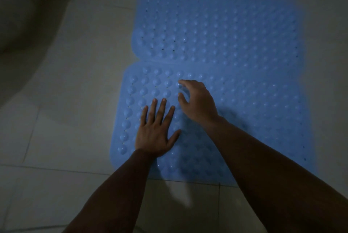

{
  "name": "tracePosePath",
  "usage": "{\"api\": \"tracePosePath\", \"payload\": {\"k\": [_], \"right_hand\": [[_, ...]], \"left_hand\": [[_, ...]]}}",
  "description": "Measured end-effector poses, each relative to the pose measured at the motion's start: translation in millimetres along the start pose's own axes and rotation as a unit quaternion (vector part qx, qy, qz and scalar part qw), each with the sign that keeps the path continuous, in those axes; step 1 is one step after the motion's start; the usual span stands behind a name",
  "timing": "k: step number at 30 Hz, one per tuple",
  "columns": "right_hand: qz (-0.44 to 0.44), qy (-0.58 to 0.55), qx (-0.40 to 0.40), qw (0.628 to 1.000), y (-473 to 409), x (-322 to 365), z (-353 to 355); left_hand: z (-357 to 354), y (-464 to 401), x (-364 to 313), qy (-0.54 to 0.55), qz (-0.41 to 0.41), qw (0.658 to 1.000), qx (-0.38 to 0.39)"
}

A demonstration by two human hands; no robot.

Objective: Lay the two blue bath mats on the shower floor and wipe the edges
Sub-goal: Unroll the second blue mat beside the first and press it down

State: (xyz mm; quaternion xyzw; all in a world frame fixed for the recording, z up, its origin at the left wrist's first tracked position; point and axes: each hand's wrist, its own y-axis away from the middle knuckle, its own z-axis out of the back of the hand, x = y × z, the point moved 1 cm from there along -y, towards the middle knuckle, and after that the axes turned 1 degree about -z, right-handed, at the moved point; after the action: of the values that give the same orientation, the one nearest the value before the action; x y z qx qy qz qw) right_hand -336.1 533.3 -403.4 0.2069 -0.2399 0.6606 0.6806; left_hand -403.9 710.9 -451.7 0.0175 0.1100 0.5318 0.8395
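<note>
On the near mat (244,119), toward its left end, my left hand (156,134) is lying flat with fingers spread and straight, palm pressing the bumpy surface. Just beside it, a little farther from me, my right hand (197,100) is hovering or lightly touching with fingers loosely curled downward, holding nothing; I cannot tell whether the fingertips are actually meeting the mat. Both forearms are reaching in from the lower edge of the view, the right one crossing over the mat's near edge.

The near mat's left edge is sitting close to my left hand, with bare pale tiled floor (56,119) lying open beyond it and also along the near edge below my arms. The far mat (226,25) is lying flat right behind the first, their long edges touching or slightly overlapping in a seam running across the middle. Both are blue and covered in round bumps and small holes. A dark curved shape (28,16) is filling the upper left corner, too dim to make out.
</note>
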Motion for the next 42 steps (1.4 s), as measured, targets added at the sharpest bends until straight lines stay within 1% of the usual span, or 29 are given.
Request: {"api": "tracePosePath", "payload": {"k": [2, 5, 7, 9, 10, 11, 13, 14, 16, 19, 22, 26, 31, 33, 34, 37, 38, 40, 42], "right_hand": [[0.014, -0.002, -0.03, 0.999, 1, -4, -5], [-0.001, -0.01, -0.037, 0.999, 5, -4, -6], [-0.027, -0.009, -0.005, 1.0, 1, 5, 0], [-0.077, 0.006, 0.071, 0.995, -13, 20, 6], [-0.102, 0.019, 0.108, 0.989, -20, 29, 10], [-0.118, 0.035, 0.139, 0.983, -26, 40, 12], [-0.129, 0.063, 0.176, 0.974, -26, 62, 7], [-0.123, 0.078, 0.183, 0.972, -21, 74, -1], [-0.095, 0.1, 0.188, 0.972, -3, 96, -24], [-0.04, 0.136, 0.216, 0.966, 41, 112, -76], [0.002, 0.191, 0.196, 0.962, 74, 107, -112], [0.036, 0.209, 0.124, 0.969, 84, 97, -124], [0.025, 0.197, 0.128, 0.972, 84, 98, -131], [0.014, 0.18, 0.148, 0.972, 80, 99, -127], [0.008, 0.173, 0.172, 0.97, 76, 101, -123], [-0.027, 0.143, 0.284, 0.948, 49, 113, -97], [-0.049, 0.121, 0.306, 0.943, 32, 117, -85], [-0.084, 0.078, 0.327, 0.938, -7, 123, -58], [-0.066, 0.09, 0.319, 0.941, -37, 126, -36]], "left_hand": [[0, 0, 2, 0.007, -0.005, 1.0, 0.001], [1, 1, 0, 0.014, -0.003, 1.0, 0.027], [7, -3, 2, 0.04, -0.003, 0.998, 0.051], [22, -11, 11, 0.118, -0.007, 0.99, 0.082], [34, -13, 19, 0.16, -0.004, 0.985, 0.066], [46, -13, 31, 0.178, 0.003, 0.984, 0.027], [62, -11, 58, 0.149, 0.045, 0.986, -0.059], [67, -6, 71, 0.128, 0.069, 0.986, -0.076], [71, 3, 92, 0.099, 0.111, 0.986, -0.075], [65, 11, 113, 0.079, 0.148, 0.984, -0.063], [60, 18, 124, 0.073, 0.154, 0.982, -0.081], [51, 24, 134, 0.074, 0.156, 0.981, -0.09], [45, 29, 144, 0.079, 0.157, 0.982, -0.069], [50, 27, 147, 0.083, 0.154, 0.982, -0.068], [54, 26, 146, 0.084, 0.156, 0.982, -0.07], [65, 27, 140, 0.087, 0.16, 0.981, -0.074], [68, 29, 138, 0.087, 0.159, 0.981, -0.069], [69, 32, 130, 0.083, 0.143, 0.984, -0.061], [64, 33, 117, 0.088, 0.116, 0.988, -0.053]]}}
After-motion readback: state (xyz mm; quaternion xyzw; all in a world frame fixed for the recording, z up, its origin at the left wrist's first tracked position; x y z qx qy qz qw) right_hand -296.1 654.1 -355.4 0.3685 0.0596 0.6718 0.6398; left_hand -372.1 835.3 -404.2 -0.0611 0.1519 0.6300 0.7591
